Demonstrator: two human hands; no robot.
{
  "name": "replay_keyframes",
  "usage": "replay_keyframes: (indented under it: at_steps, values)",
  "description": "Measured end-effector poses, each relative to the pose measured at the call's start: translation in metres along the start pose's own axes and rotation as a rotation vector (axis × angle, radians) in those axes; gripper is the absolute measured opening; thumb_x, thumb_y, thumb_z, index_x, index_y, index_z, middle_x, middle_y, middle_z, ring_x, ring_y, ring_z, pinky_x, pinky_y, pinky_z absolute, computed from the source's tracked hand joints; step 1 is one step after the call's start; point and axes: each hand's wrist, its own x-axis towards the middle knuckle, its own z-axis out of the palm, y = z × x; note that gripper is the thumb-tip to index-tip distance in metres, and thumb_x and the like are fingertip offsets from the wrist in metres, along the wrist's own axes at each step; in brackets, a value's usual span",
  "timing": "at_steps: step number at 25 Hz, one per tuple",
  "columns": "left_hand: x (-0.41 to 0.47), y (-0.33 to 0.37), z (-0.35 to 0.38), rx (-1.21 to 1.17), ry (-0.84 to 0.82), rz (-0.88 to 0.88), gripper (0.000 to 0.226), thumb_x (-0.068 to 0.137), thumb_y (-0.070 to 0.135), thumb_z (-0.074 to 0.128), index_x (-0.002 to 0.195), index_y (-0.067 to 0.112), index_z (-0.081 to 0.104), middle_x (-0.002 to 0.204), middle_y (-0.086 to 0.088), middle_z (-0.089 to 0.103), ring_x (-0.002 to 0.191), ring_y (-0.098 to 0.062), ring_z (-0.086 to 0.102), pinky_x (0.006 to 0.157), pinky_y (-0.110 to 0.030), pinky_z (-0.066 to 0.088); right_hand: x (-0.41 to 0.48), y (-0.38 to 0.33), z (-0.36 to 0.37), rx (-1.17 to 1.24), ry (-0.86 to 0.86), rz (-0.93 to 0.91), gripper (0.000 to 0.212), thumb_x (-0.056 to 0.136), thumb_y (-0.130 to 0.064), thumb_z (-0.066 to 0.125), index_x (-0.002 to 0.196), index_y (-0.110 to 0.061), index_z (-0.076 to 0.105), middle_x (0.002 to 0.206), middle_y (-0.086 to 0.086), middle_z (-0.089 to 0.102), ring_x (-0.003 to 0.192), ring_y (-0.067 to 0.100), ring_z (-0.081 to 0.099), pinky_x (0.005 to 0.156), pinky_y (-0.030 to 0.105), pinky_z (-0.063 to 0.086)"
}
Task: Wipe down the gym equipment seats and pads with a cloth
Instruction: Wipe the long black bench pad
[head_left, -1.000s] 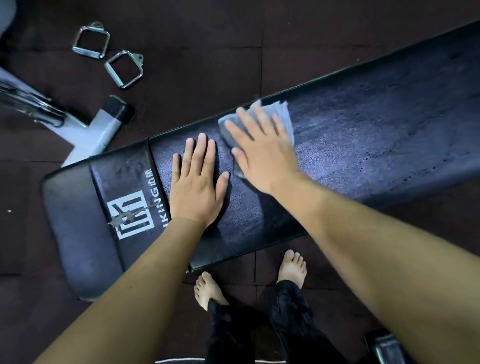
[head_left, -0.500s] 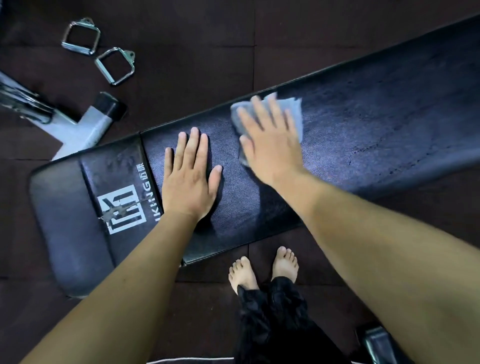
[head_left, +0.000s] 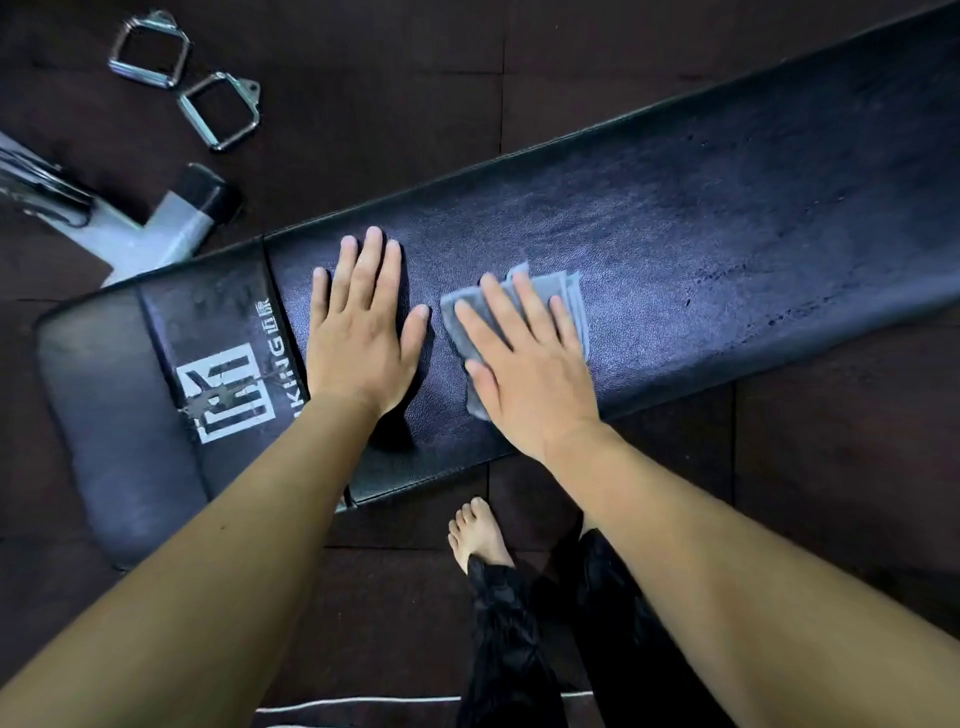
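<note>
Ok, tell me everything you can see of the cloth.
The cloth is a small grey-blue piece of soft fabric, folded, with stacked layer edges showing at its far corner. It lies flat on the black, leather-look bench pad, toward the pad's near edge. The right hand presses on it with straight, spread fingers and hides most of its middle, so only the borders show. The left hand rests flat on the pad beside it, with a gap between thumb and cloth.

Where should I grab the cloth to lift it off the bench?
The cloth lies flat on the bench under the right hand's straight fingers. Probably best to pinch its far edge, where the folded layers fan out past the fingertips, coming in from the far side.
</note>
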Motion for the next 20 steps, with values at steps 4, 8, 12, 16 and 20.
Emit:
replay_keyframes:
  at_steps: [4,8,12,16,20]
  values:
    - [0.0,0.0,-0.001,-0.001,0.003,0.0,0.069,0.107,0.052,0.028,0.165,0.018,0.011,0.173,-0.001,0.004,0.159,-0.022,-0.001,0.129,-0.048,0.003,-0.02,0.077,-0.004,-0.027,0.02,-0.047,0.058,0.101,-0.046,0.036,0.156,-0.028,0.037,0.166,0.002,0.026,0.155,0.03,0.018,0.121,0.055,0.02]
    - [0.0,-0.001,-0.001,0.007,-0.009,-0.004,0.07,0.107,0.052,0.028,0.165,0.018,0.009,0.173,0.0,0.002,0.159,-0.021,-0.003,0.129,-0.047,0.002,-0.017,0.04,0.002,0.038,0.093,0.473,0.063,0.101,-0.048,0.03,0.16,-0.027,0.024,0.17,0.003,0.014,0.156,0.032,0.007,0.125,0.054,0.011]
    - [0.002,-0.001,-0.006,-0.032,-0.039,-0.006,0.069,0.107,0.052,0.031,0.165,0.02,0.01,0.173,0.002,0.001,0.159,-0.019,-0.004,0.129,-0.046,0.0,-0.042,-0.016,0.012,0.039,-0.013,0.086,0.064,0.1,-0.046,0.039,0.16,-0.028,0.025,0.17,0.003,0.014,0.156,0.031,0.007,0.124,0.054,0.013]
    - [0.005,0.009,-0.01,-0.067,-0.026,-0.047,0.067,0.108,0.051,0.032,0.165,0.019,0.014,0.173,0.001,0.004,0.159,-0.02,-0.003,0.129,-0.046,-0.001,-0.029,0.083,0.001,-0.023,0.029,-0.028,0.059,0.1,-0.044,0.036,0.157,-0.029,0.033,0.167,0.0,0.025,0.154,0.028,0.019,0.123,0.052,0.018]
    - [0.018,0.047,-0.009,-0.104,0.007,0.003,0.066,0.109,0.048,0.032,0.164,0.017,0.015,0.173,-0.001,0.006,0.16,-0.021,-0.001,0.129,-0.046,0.0,-0.002,0.116,-0.01,0.058,0.114,0.467,0.061,0.101,-0.046,0.03,0.16,-0.029,0.024,0.17,-0.002,0.014,0.157,0.027,0.007,0.126,0.05,0.008]
